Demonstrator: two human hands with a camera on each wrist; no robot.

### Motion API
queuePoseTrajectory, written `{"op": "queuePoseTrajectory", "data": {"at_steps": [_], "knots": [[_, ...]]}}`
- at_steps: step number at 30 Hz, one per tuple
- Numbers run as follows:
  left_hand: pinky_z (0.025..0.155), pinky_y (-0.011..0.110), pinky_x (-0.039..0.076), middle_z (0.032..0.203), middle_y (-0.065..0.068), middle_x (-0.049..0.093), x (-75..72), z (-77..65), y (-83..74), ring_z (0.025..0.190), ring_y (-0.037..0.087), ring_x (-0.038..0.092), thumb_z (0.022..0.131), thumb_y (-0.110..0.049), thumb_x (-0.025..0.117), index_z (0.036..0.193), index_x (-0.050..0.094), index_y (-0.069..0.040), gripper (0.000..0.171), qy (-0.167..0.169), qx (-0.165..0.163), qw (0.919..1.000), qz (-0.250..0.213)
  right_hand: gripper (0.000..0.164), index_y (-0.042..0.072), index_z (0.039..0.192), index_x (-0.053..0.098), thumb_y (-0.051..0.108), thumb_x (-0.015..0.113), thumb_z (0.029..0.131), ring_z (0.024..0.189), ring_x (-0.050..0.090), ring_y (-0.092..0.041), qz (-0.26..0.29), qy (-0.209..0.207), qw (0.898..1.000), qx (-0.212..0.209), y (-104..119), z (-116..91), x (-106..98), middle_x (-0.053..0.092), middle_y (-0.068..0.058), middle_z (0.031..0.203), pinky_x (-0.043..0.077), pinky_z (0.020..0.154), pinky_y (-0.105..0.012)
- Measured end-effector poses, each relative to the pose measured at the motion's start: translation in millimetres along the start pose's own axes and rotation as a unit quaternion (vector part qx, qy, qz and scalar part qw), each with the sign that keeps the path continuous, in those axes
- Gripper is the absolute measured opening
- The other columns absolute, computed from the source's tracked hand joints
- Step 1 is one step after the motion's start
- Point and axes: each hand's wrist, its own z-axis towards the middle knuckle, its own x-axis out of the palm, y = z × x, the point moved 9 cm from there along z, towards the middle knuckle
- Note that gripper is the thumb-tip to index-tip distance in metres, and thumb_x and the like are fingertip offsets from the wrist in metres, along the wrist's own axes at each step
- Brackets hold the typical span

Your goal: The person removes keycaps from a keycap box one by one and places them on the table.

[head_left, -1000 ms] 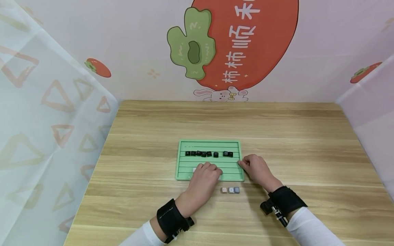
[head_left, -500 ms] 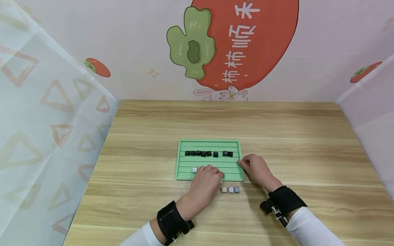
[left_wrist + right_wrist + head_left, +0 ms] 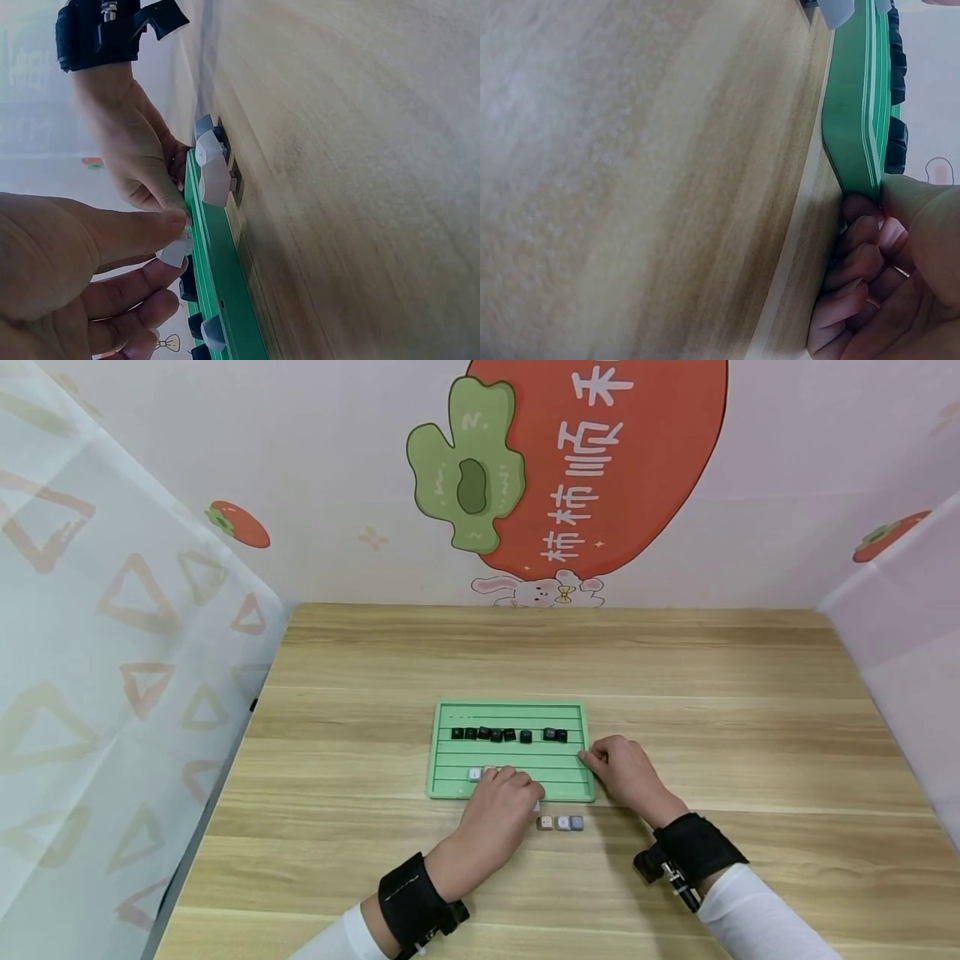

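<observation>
My left hand (image 3: 501, 814) is over the front of a green grooved tray (image 3: 562, 770). In the left wrist view its thumb and index finger pinch a small white keycap (image 3: 173, 253); in the head view the fingers hide most of it. My right hand (image 3: 628, 775) grips the tray's right edge, thumb on top and curled fingers against the side, as the right wrist view shows. A row of black keycaps (image 3: 496, 736) lies across the tray. A pale keycap (image 3: 475, 774) sits in a front groove, with another (image 3: 490, 769) partly behind my left fingers.
On the wooden table (image 3: 720, 693), just in front of the tray, lie a beige keycap (image 3: 545, 822), a white keycap (image 3: 563, 822) and a grey keycap (image 3: 577, 823). A printed cloth (image 3: 337, 485) stands behind the table, with more cloth at both sides.
My left hand has shifted slightly right and toward the front of the tray, uncovering more of the pale keycaps in the front groove. My right hand and the tray have stayed put.
</observation>
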Motion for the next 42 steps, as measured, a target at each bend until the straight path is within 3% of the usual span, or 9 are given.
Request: {"op": "queuePoseTrajectory", "data": {"at_steps": [6, 17, 42], "knots": [[0.064, 0.024, 0.035, 0.083, -0.006, 0.065, 2.4, -2.3, -1.2, 0.076, 0.011, 0.052, 0.076, -0.027, 0.074, 0.088, 0.073, -0.020, 0.014, 0.011, 0.004, 0.9999, 0.006, 0.039, 0.011, 0.056, 0.049, 0.024, 0.058, 0.091, 0.046, 0.036, -0.013, -0.002, -0.003, 1.000, -0.004, -1, 1, 0, 0.033, 0.005, 0.049, 0.030, 0.049, -0.028], [0.063, 0.024, 0.035, 0.085, -0.006, 0.067, 8.1, -8.0, -1.3, 0.078, 0.011, 0.054, 0.078, -0.020, 0.072, 0.089, 0.074, -0.020, 0.012, 0.013, 0.002, 0.9999, -0.003, 0.040, 0.012, 0.055, 0.048, 0.026, 0.058, 0.092, 0.046, 0.035, -0.012, -0.003, 0.000, 1.000, -0.003, -1, 0, 1, 0.032, 0.005, 0.049, 0.030, 0.049, -0.028], [0.068, 0.026, 0.042, 0.086, -0.006, 0.069, 16.8, -10.4, -1.4, 0.078, 0.011, 0.055, 0.074, -0.021, 0.075, 0.089, 0.074, -0.019, 0.015, 0.025, 0.006, 0.9996, -0.011, 0.041, 0.013, 0.054, 0.045, 0.025, 0.058, 0.091, 0.046, 0.033, -0.012, -0.007, -0.009, 1.000, -0.010, -2, 0, 1, 0.030, 0.005, 0.049, 0.029, 0.049, -0.028]]}}
